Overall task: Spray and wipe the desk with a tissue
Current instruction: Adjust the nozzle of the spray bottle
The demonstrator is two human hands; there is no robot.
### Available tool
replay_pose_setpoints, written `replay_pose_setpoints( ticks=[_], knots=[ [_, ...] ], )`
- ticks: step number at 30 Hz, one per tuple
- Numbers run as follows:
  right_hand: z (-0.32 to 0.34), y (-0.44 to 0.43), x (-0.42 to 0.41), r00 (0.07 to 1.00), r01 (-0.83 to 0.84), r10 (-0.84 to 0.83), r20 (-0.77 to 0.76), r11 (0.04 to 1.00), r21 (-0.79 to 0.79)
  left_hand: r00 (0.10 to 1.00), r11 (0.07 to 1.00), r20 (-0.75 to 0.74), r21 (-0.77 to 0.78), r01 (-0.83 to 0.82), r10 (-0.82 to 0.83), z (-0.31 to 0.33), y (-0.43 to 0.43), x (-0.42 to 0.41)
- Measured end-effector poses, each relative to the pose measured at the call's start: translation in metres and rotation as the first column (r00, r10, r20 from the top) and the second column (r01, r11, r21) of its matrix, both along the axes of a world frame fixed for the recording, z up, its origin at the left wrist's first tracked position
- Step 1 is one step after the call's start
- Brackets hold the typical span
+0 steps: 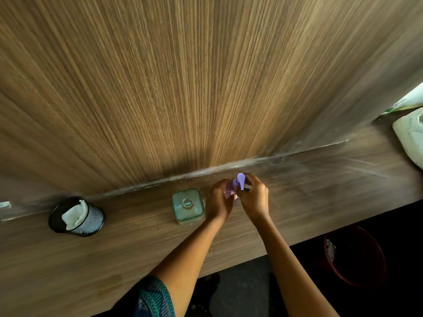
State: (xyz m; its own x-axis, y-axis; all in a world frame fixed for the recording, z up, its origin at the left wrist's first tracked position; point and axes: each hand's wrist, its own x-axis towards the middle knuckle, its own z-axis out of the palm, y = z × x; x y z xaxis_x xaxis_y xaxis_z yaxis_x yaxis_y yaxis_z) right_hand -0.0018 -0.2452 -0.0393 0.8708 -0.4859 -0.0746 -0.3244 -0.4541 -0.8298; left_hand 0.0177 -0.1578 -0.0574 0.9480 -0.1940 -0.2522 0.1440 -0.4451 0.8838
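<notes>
The purple spray bottle sits just below centre of the frame, close to the seam where the table meets the wood-grain back panel. Both hands grip it — the left hand wrapped around the pale body, the right hand curled over the lilac trigger head, fingers closed. Both forearms reach up from the lower edge, converging at the bottle. Just left of the hands stands a square green glass jar; well apart, at left, a black mesh cup holds a white tissue. To the right the tabletop lies bare up to a white shoe at the right edge. The table's front edge runs diagonally toward the lower left — below it, a red bucket.
</notes>
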Motion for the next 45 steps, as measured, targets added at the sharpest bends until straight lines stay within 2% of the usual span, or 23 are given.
replay_pose_setpoints(
  ticks=[7,13,16,19,25,30,33,40,43,45],
  knots=[
    [-0.013,-0.002,0.003,1.0,-0.003,0.001,-0.022,0.997,-0.08,0.998,0.999,-0.052,-0.035,-0.027,0.025,-0.012,0.002,-0.001],
    [-0.022,-0.001,-0.001,0.998,0.049,-0.052,-0.047,0.996,-0.074,0.997,0.998,-0.028,-0.025,-0.066,0.065,-0.013,0.0,-0.001],
    [-0.021,-0.002,-0.004,0.999,0.032,-0.032,-0.028,1.0,-0.002,0.997,0.996,-0.021,-0.045,-0.074,0.074,-0.014,0.0,0.0],
    [-0.021,-0.002,-0.003,1.0,0.019,-0.02,-0.02,0.999,-0.028,0.997,0.996,0.018,-0.05,-0.069,0.07,-0.013,0.0,0.001],
    [-0.025,0.002,-0.001,0.991,0.127,-0.125,-0.04,0.991,0.051,0.999,0.996,0.029,-0.083,-0.044,0.046,-0.015,0.0,-0.001],
    [-0.021,-0.006,0.004,0.999,0.047,-0.046,-0.01,0.985,0.168,0.997,0.981,0.058,-0.191,-0.04,0.052,-0.016,0.001,-0.002],
    [-0.025,-0.009,0.003,1.0,0.002,-0.002,0.006,0.993,0.117,0.997,0.957,0.048,-0.287,-0.05,0.066,-0.024,0.0,-0.003],
    [-0.032,-0.006,0.003,0.992,0.053,-0.055,0.111,0.998,0.018,0.97,0.946,0.224,-0.323,-0.022,0.099,-0.034,0.001,-0.009],
    [-0.031,-0.002,0.003,0.987,0.075,-0.081,0.136,0.996,0.05,0.964,0.935,0.253,-0.353,0.017,0.078,-0.04,0.003,-0.012],
    [-0.03,-0.005,0.0,0.986,0.025,-0.048,0.158,0.99,0.141,0.959,0.932,0.269,-0.363,0.012,0.093,-0.044,0.001,-0.011]
  ],
)
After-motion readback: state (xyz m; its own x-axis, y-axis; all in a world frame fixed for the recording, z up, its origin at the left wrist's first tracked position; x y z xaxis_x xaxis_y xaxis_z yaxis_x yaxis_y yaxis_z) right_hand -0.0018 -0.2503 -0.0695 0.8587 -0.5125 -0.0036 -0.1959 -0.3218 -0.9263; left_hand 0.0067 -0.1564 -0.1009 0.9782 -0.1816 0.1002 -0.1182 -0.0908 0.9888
